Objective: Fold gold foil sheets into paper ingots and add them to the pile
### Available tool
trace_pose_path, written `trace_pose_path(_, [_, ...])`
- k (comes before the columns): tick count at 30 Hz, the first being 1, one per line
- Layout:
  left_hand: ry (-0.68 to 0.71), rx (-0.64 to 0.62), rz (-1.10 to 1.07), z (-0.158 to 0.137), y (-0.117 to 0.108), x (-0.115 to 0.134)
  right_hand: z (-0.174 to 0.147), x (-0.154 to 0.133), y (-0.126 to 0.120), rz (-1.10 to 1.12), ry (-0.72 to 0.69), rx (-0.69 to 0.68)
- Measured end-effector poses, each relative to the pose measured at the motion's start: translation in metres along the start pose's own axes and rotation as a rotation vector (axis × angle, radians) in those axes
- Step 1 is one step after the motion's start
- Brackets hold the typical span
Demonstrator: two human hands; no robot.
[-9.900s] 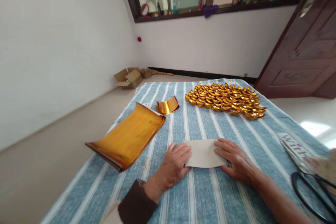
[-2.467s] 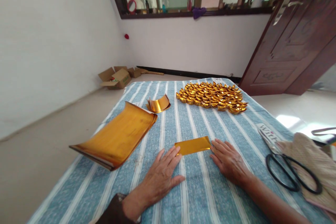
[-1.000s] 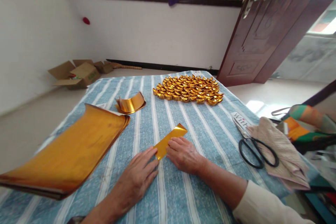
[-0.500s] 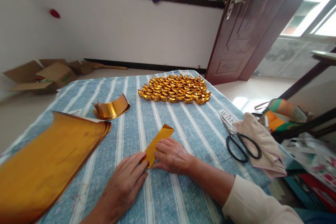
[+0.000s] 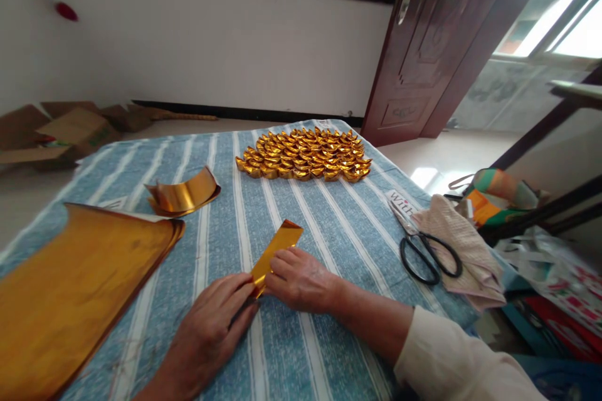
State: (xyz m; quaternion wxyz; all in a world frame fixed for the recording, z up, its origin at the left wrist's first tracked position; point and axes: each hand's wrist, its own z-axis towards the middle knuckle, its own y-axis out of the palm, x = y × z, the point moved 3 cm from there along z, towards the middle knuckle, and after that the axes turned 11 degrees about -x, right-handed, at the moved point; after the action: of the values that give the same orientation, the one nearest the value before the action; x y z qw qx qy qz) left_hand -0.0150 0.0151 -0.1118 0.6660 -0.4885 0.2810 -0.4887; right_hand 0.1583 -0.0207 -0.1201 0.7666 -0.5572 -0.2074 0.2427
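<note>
Strip (image 5: 281, 241) just below centre, seemingly part-folded.
Your left hand (image 5: 211, 326) and right hand (image 5: 301, 279) touch it; whether either grip grasps is unclear. Pieces (image 5: 305, 153) look done, upper centre; sheets (image 5: 89, 282) at left look unfolded.

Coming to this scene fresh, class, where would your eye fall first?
Probably on the dense cluster of shiny gold ingot-shaped pieces at the far end of the blue-striped tablecloth. Next, perhaps, the large gold sheets at the near left. In the middle, the left hand and right hand touch a gold strip, with black-handled scissors farther right.
</note>
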Motion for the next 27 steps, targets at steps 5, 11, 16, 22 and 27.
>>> trace_pose_path(5, [-0.006,0.033,-0.009,0.003,-0.001,0.001,0.0,-0.002,-0.002,0.024,0.024,-0.015])
trace_pose_path(11, [0.033,0.056,0.011,0.01,-0.008,0.011,-0.001,-0.004,-0.009,0.043,0.009,-0.035])
trace_pose_path(16, [0.051,0.086,-0.034,0.015,-0.016,0.026,-0.003,-0.009,-0.012,0.075,-0.043,-0.007])
trace_pose_path(22, [0.05,0.075,-0.052,0.013,-0.015,0.034,-0.007,-0.014,-0.009,0.093,-0.048,0.0])
trace_pose_path(27, [-0.001,0.03,-0.103,0.009,-0.013,0.037,-0.012,-0.016,-0.009,0.169,-0.033,0.026])
